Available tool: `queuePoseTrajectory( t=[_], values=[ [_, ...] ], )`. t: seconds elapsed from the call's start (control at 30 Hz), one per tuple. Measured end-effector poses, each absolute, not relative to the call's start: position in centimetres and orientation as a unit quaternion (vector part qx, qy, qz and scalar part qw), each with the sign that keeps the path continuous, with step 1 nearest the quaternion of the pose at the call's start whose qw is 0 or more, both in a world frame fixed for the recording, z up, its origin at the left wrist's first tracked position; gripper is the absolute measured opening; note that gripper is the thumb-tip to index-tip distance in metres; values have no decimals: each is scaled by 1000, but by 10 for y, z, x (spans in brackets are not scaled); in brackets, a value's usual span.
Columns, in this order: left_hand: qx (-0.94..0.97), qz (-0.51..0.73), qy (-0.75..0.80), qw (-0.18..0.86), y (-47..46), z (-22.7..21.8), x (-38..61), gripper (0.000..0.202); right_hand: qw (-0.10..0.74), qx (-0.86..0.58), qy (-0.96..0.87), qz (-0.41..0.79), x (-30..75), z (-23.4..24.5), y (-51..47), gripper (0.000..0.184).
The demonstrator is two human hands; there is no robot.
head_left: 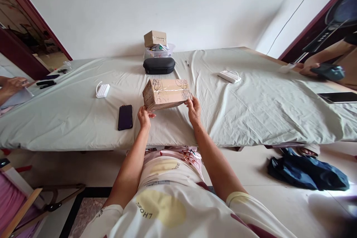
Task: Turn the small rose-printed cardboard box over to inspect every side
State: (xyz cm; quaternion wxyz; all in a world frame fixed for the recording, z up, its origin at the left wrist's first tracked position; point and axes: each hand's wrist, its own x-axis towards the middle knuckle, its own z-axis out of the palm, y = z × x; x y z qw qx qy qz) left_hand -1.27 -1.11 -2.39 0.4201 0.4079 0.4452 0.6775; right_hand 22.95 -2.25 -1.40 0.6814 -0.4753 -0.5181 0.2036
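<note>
A brown cardboard box (170, 95) with dark scribbles and a strip of shiny tape is between my hands, tilted over the cloth-covered table. My left hand (145, 117) grips its lower left corner. At the right end, my right hand (193, 109) pinches the lower right corner. Left of my left hand lies a dark smartphone (125, 117). Just beyond the box sits a black zippered case (158, 66). The underside of the box and some fingertips are hidden.
White devices with loops lie left (103, 90) and right (229, 76). A small carton (155, 38) rests on a clear plastic bin (160, 52) by the wall. A pen (187, 64) lies behind. Other people's hands show at left (12, 88) and right (309, 65); a tablet (338, 97) is nearby.
</note>
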Motion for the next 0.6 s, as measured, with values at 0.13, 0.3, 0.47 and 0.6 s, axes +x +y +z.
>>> queuePoseTrajectory(
  t=[0.13,0.3,0.47,0.6],
  values=[
    [418,669,472,393,-11,-24,-11,53,706,-462,-499,198,228,-11,-22,60],
    [458,676,470,335,-13,-25,-11,64,731,-451,-481,178,229,-9,-23,53],
    [516,643,452,341,-18,-26,-11,76,726,-456,-487,166,228,-10,-22,50],
    [507,632,478,339,-16,-27,-10,62,683,-481,-506,217,226,-18,-17,51]
  ],
)
